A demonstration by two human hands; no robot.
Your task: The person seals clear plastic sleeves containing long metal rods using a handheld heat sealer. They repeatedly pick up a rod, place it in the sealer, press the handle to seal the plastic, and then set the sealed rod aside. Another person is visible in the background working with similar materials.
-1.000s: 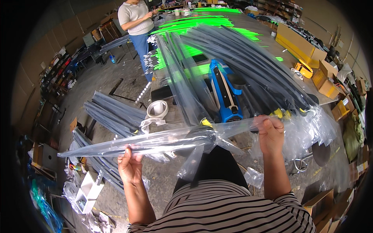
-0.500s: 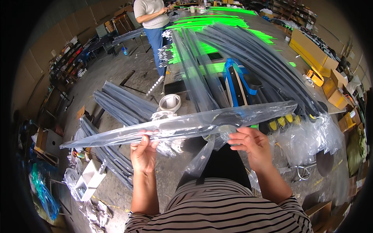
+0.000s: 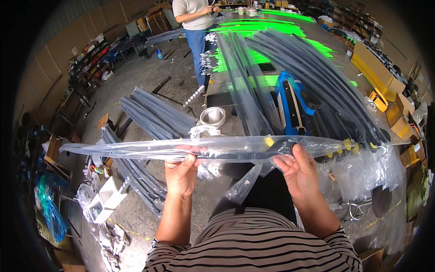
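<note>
In front of me a long clear plastic sleeve [image 3: 222, 149] lies nearly level, with a slim dark length inside its right half. A small yellow piece [image 3: 269, 141] shows through the film. My left hand [image 3: 181, 174] is closed on the sleeve left of its middle, thumb in front and fingers behind. My right hand [image 3: 299, 174] pinches its right part by the dark end, thumb over the film. A loose flap of film [image 3: 240, 188] hangs below. Beyond the sleeve, a blue-and-black tool with a long pale strip [image 3: 292, 104] rests on the table.
Several sleeved dark lengths [image 3: 312, 68] and bright green rods [image 3: 258, 28] cover the table. More sleeved bundles [image 3: 154, 113] lie at the left, beside a white roll [image 3: 213, 117]. Loose film [image 3: 362, 165] hangs at the right. Another person [image 3: 195, 27] stands at the far left.
My right hand has gone from spread fingers beside the sleeve to a pinch on it. The sleeve has become more level. The yellow piece now shows through it. The view has shifted slightly.
</note>
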